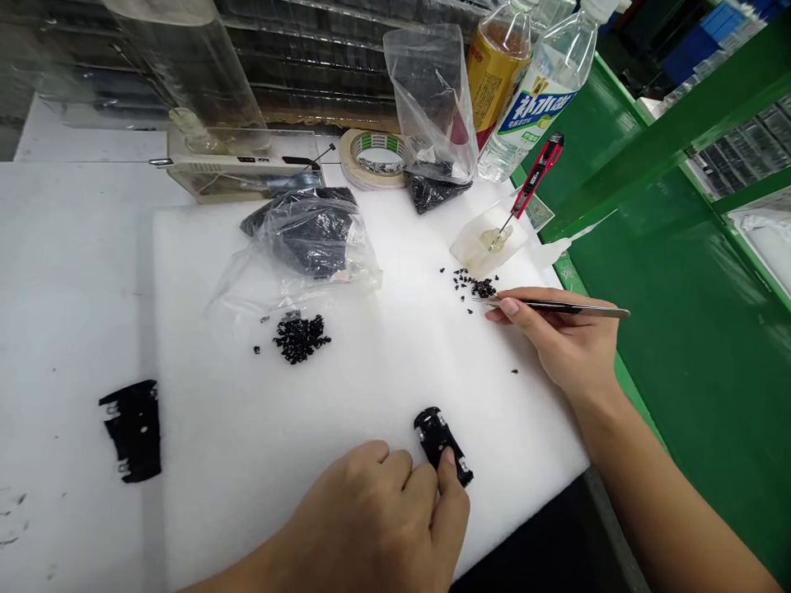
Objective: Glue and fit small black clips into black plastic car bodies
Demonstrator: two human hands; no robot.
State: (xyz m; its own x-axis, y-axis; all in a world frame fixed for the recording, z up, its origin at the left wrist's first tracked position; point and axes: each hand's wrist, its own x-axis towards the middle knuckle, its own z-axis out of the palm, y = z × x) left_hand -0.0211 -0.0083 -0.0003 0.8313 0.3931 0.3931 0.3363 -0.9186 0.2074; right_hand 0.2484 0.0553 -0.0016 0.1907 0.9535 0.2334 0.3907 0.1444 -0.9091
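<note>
My left hand [386,515] has its fingers curled, and one fingertip presses a small black plastic part [431,430] down on the white foam sheet [247,461]. Part of that piece is hidden under the finger. With my right hand [578,346] I grip metal tweezers [581,309] between thumb and fingers. Their tips point left, beside a small heap of tiny black pieces [484,288]; whether they hold one, I cannot make out. A larger pile of tiny black pieces [301,338] lies left of centre. Another black plastic part [136,436] rests at the far left.
Behind the piles lie two clear bags, one flat [321,243] and one upright [436,123], holding black pieces. A tape roll [374,156] and drink bottles [525,107] stand at the back. A red-handled tool [539,177] rises from a small translucent tray [470,239].
</note>
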